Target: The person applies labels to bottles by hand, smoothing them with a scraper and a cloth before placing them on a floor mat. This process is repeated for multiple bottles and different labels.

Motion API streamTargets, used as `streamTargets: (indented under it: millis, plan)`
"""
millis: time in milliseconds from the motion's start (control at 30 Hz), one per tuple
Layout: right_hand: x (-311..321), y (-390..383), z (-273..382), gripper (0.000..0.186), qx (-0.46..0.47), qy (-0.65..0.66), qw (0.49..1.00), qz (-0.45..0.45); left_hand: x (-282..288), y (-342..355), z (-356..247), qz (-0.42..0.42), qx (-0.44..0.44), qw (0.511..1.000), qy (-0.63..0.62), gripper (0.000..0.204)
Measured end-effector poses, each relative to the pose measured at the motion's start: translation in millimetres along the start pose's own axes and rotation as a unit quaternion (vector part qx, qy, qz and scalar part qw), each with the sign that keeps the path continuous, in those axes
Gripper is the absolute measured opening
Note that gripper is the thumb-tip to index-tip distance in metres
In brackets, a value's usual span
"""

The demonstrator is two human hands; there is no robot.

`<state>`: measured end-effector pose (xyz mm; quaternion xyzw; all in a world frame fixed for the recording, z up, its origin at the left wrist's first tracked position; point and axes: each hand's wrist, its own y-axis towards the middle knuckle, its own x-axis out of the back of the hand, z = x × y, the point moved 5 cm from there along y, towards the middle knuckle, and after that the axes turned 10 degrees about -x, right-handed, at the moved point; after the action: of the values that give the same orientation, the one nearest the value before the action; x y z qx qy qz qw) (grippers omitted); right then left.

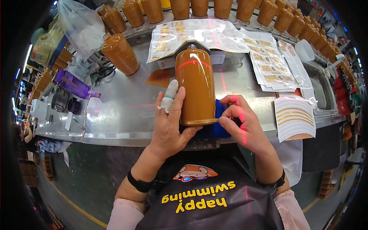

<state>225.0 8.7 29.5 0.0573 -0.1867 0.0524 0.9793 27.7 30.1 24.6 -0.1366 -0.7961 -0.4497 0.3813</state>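
A glossy brown ceramic bottle [195,88] lies neck away from me in a dark angled rest [174,54], over a blue pad [221,130]. My left hand [168,122], one finger wrapped in white bandage, grips the bottle's lower left, thumb under its base. A thin gold strip [205,121] runs along the base and sticks out to the right, where the thumb and forefinger of my right hand [239,122] pinch its end. A red light line crosses the bottle and my right hand.
Label sheets [270,63] and curved gold strips [293,115] lie right, beside a sink [326,92]. Another brown bottle [120,53], a purple flask [73,83] and a plastic bag [76,27] are left. Rows of bottles [199,7] line the back. A person [27,134] is at far left.
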Motion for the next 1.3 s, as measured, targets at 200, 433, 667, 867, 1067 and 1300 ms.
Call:
streamTargets:
  millis: [200, 433, 667, 867, 1067, 1300]
  plan:
    - [-3.5, 0.6, 2.4, 0.014, -0.001, -0.007, 1.0, 0.003, 0.1, -3.0, 0.2, -0.011, -0.003, 1.0, -0.004, 0.086]
    - [-3.9, 0.0, 4.7, 0.016, 0.005, -0.01, 1.0, 0.009, -2.1, -5.5, 0.2, -0.016, 0.009, 1.0, -0.01, 0.086]
    - [-6.0, 1.7, 1.6, 0.017, 0.011, -0.017, 1.0, 0.004, -5.3, -8.0, 1.8, -0.017, 0.026, 0.999, -0.022, 0.085]
    - [-7.9, 2.9, 0.4, 0.017, 0.005, -0.018, 1.0, 0.005, -6.8, -11.8, 4.6, -0.017, 0.039, 0.999, -0.011, 0.084]
    - [0.5, -0.1, -1.2, 0.007, -0.021, 0.005, 1.0, -0.007, -12.0, -24.0, 14.9, 0.027, 0.076, 0.995, -0.057, 0.081]
    - [14.8, -13.9, -2.4, 0.022, -0.115, 0.283, 0.952, -0.013, -5.7, -5.9, 13.1, -0.087, 0.162, 0.912, -0.368, 0.08]
